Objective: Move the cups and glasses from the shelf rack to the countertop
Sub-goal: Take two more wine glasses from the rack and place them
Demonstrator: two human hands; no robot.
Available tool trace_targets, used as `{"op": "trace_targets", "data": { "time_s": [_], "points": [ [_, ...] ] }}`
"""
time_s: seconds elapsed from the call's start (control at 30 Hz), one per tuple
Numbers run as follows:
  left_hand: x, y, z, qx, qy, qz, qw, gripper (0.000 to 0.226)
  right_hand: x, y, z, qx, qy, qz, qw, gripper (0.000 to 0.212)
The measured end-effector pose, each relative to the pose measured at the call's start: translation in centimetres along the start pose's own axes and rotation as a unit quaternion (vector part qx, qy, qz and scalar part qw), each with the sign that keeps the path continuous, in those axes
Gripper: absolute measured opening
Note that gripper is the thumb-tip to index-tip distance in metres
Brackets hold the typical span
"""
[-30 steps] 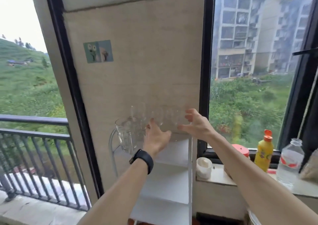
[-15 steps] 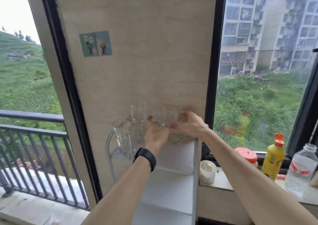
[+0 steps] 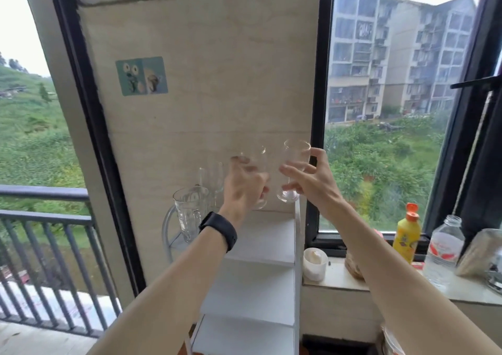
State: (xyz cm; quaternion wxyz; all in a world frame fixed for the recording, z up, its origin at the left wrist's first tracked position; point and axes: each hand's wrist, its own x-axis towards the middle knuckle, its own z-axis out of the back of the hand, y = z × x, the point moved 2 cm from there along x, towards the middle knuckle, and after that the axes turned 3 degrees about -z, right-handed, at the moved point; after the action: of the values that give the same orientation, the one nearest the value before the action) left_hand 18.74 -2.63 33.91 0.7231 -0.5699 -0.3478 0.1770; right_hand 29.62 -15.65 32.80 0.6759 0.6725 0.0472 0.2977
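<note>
A white shelf rack (image 3: 267, 248) stands against the beige wall panel. My left hand (image 3: 245, 186), with a black wristband, grips a clear glass (image 3: 255, 161) lifted above the top shelf. My right hand (image 3: 309, 180) holds a second clear glass (image 3: 294, 161) raised beside it, near the rack's right edge. Two more remain on the top shelf at the left: a faceted glass mug (image 3: 190, 210) in front and a taller clear glass (image 3: 212, 183) behind it. The stone countertop (image 3: 339, 276) runs along the window to the right of the rack.
On the countertop stand a white cup (image 3: 315, 263), a yellow bottle with an orange cap (image 3: 406, 235), a clear plastic bottle (image 3: 445, 251) and a tilted jar (image 3: 475, 254). A black window frame (image 3: 317, 110) rises just right of the rack. A balcony railing (image 3: 46, 218) lies at the left.
Both hands closed around glasses on the top shelf and have lifted them up off it. The two other glasses at the left stayed put.
</note>
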Motion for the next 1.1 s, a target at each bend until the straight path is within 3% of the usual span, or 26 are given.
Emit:
{"op": "trace_targets", "data": {
  "time_s": [0.13,0.37,0.53,0.67,0.83,1.1],
  "points": [
    [-1.6,-3.0,0.3,0.005,0.027,-0.060,0.998,0.045,-2.2,2.3,1.4,0.077,-0.036,0.005,0.996,0.060],
    [-6.3,-4.8,-2.0,0.002,0.108,-0.120,0.987,0.054,-10.7,3.4,5.1,-0.048,-0.108,0.009,0.993,0.049],
    [-13.3,-2.7,-5.4,-0.034,0.252,-0.127,0.959,0.063,-22.8,1.6,9.4,-0.127,-0.211,-0.023,0.969,0.058],
    [-21.5,1.2,-9.1,-0.050,0.395,-0.098,0.912,0.059,-34.3,-0.3,12.9,-0.179,-0.303,-0.083,0.932,0.041],
    [-34.1,5.4,-14.6,-0.049,0.520,-0.045,0.852,0.055,-48.7,-1.8,17.4,-0.197,-0.399,-0.166,0.880,0.048],
    [-57.3,3.4,-25.5,-0.052,0.684,-0.039,0.726,0.054,-73.2,1.3,25.4,-0.200,-0.563,-0.239,0.765,0.040]
  ]
}}
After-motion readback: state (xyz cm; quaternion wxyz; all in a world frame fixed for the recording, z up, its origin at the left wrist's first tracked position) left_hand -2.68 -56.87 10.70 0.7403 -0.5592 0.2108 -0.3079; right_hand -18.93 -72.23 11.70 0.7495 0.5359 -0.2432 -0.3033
